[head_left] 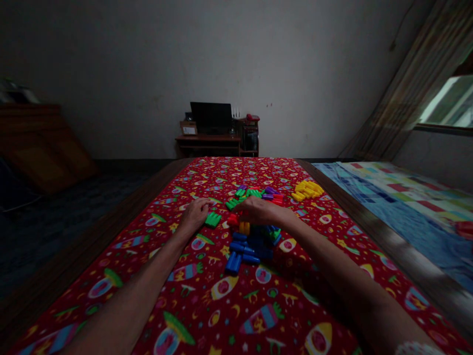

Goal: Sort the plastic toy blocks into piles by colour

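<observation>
A heap of plastic building blocks [254, 236] in blue, green, red, orange and purple lies in the middle of a table under a red patterned cloth [207, 305]. My left hand [194, 213] rests on the cloth, fingers curled, touching a green block [213, 219]. My right hand [255, 209] lies palm down over the heap, its fingertips pinched on a red block [232, 220]. A separate pile of yellow blocks [307, 190] sits further back on the right. More green and purple blocks [254, 195] lie just behind my hands.
The table's wooden edge [369, 217] shows on both sides. A bed with a checked blue cover [399, 207] stands to the right. A small desk with a dark monitor [211, 118] is against the far wall. A curtain [410, 93] hangs beside a window.
</observation>
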{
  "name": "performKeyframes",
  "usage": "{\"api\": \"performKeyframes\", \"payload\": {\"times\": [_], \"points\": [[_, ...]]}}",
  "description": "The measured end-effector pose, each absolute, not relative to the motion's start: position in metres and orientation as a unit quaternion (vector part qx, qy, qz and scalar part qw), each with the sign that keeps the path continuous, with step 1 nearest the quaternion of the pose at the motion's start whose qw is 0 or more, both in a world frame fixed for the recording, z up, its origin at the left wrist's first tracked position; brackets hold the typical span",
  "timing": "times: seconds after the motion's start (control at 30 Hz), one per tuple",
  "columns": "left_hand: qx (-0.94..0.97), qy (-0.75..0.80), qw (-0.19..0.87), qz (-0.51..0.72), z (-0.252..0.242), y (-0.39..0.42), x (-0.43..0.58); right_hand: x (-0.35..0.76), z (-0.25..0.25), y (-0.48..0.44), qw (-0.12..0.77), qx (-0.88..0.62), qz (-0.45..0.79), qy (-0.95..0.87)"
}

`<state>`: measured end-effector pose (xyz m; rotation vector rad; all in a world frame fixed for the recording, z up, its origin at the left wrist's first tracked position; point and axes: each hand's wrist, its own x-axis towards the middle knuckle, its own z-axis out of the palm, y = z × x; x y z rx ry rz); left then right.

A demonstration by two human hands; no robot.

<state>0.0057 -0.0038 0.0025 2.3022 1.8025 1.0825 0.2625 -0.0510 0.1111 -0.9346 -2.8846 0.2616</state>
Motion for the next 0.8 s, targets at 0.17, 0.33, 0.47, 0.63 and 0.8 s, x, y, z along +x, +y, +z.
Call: {"api": "performKeyframes", "payload": {"times": [0.17, 0.33, 0.47, 0.63, 0.8], "points": [[0.739, 0.577, 0.006, 0.348, 0.002, -0.003, 0.006, 0.252, 0.102, -0.072, -0.006, -0.302, -0.002, -0.953], [0.737, 0.579, 0.017, 0.348, 0.004, -0.005, 0.007, 0.25, 0.099, -0.061, 0.026, -0.244, 0.104, -0.964], [0.734, 0.581, 0.02, 0.352, 0.004, -0.005, 0.007, 0.281, 0.115, -0.029, 0.211, -0.315, 0.166, -0.91], [0.731, 0.58, 0.02, 0.359, 0.003, -0.005, 0.008, 0.356, 0.121, 0.009, 0.334, -0.533, 0.07, -0.774], [0.729, 0.578, 0.016, 0.366, 0.001, -0.003, 0.006, 0.42, 0.108, 0.021, 0.313, -0.67, 0.04, -0.671]]}}
